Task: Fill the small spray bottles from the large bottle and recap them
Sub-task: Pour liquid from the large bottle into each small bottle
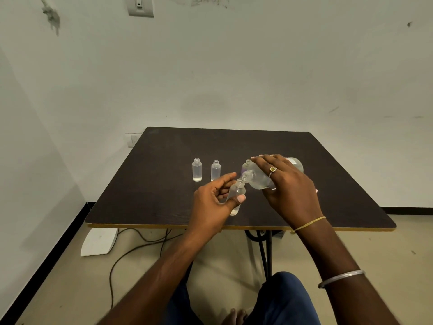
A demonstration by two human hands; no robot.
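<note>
Two bottle mouths sit just beside each other: the left fingers (pixel 239 198) pinch a tilted small spray bottle (pixel 237 191) near the middle of the desk's (pixel 140 207) front edge, and the right fingers (pixel 276 165) curl round the tipped large bottle (pixel 260 180). Any wobble could misalign the narrow necks, spilling liquid onto the desk.

Ring (pixel 272 169), thread band (pixel 309 223), silver bangle (pixel 341 278), blue trousers (pixel 288 299)

Dark wood-grain table (pixel 164 160) near stained white wall (pixel 257 66); beige floor (pixel 58 277), black cables (pixel 126 254), wall switch (pixel 140 7) above.
</note>
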